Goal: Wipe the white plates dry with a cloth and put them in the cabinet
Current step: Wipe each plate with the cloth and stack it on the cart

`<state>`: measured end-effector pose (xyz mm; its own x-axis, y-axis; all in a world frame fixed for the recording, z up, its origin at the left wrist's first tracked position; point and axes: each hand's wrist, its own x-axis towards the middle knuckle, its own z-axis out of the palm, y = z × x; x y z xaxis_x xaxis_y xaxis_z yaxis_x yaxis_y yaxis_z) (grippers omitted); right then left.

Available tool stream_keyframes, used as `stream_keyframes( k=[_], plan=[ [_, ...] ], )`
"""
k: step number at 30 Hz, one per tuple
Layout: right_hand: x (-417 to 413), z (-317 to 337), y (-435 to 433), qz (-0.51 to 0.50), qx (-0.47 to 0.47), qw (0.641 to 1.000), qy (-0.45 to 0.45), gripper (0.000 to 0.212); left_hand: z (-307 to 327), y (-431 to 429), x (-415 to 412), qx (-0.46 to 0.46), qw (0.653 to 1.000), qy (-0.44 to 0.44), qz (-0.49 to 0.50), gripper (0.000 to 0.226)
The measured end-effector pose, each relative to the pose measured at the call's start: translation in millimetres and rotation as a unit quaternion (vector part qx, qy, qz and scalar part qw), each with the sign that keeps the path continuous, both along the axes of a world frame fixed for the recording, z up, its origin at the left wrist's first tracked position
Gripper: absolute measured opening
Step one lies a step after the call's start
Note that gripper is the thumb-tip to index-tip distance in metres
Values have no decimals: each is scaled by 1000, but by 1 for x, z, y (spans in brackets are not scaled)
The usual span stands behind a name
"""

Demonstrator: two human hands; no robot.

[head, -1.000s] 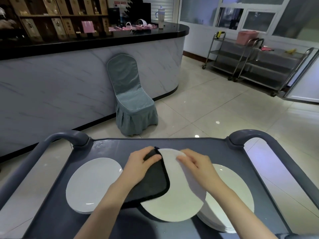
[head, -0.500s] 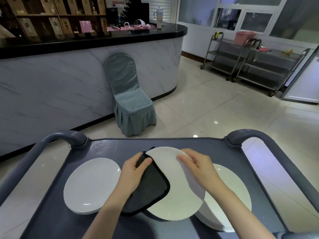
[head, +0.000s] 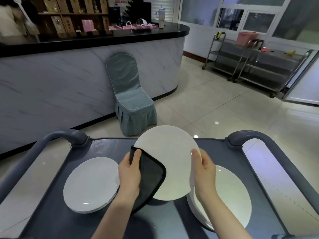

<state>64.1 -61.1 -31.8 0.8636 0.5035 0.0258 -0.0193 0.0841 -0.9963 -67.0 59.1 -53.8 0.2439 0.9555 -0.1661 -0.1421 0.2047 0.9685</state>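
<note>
- The plate [head: 170,159] has been raised above the cart [head: 107,145] and tilted up
- The cloth [head: 150,176] is pinched onto its left rim by the left hand [head: 129,175]; the right rim is gripped by the right hand [head: 203,171]
- Wiping is judged unfinished

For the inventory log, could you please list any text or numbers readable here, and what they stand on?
Nothing can be read.
Labels on the brown boxes in the dark wooden shelf: too blurred.
The red-and-white wall sign: too small.
</note>
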Motion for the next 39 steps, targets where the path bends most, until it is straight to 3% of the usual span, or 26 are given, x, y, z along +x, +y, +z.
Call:
stream_keyframes(
  k=[3, 5, 10, 12, 15, 20, 23, 27, 29, 35, 37, 39],
  plan=[
    [23, 2, -9, 110, -82, 985, -104, 19, 6, 18, -9, 102, 992, 66, -20, 29],
    [36, 13, -7, 174, -111, 963, -173, 28, 13, 29, -12, 209, 967, 124, -72, 23],
    [35, 35, 20, 326, -227, 839, -371, 18, 24, 31, -1, 354, 868, 197, -287, 23],
    [32, 33, 23, 316, -227, 819, -422, 17, 21, 28, 0, 358, 865, 195, -291, 25],
    [33, 26, 16, 275, -194, 853, -400, 16, 10, 23, -7, 308, 900, 173, -254, 22],
    [34, 2, -1, 166, -143, 949, -225, 17, -5, 20, -23, 186, 954, 148, -183, 20],
    [28, -6, -5, 166, -143, 951, -218, 18, 5, 30, -22, 222, 929, 175, -240, 23],
    [21, -3, 4, 229, -162, 902, -327, 15, 21, 37, -9, 324, 849, 242, -340, 20],
    [21, 0, 7, 237, -161, 891, -352, 13, 22, 33, -6, 337, 838, 242, -355, 27],
    [38, 6, 0, 144, -100, 960, -219, 21, -5, 16, -19, 190, 956, 143, -171, 17],
    [40, 5, -3, 135, -101, 967, -190, 22, -16, 9, -22, 128, 971, 132, -150, 16],
    [39, 3, -7, 155, -111, 962, -195, 26, -21, 5, -25, 133, 969, 145, -152, 16]
  ],
)
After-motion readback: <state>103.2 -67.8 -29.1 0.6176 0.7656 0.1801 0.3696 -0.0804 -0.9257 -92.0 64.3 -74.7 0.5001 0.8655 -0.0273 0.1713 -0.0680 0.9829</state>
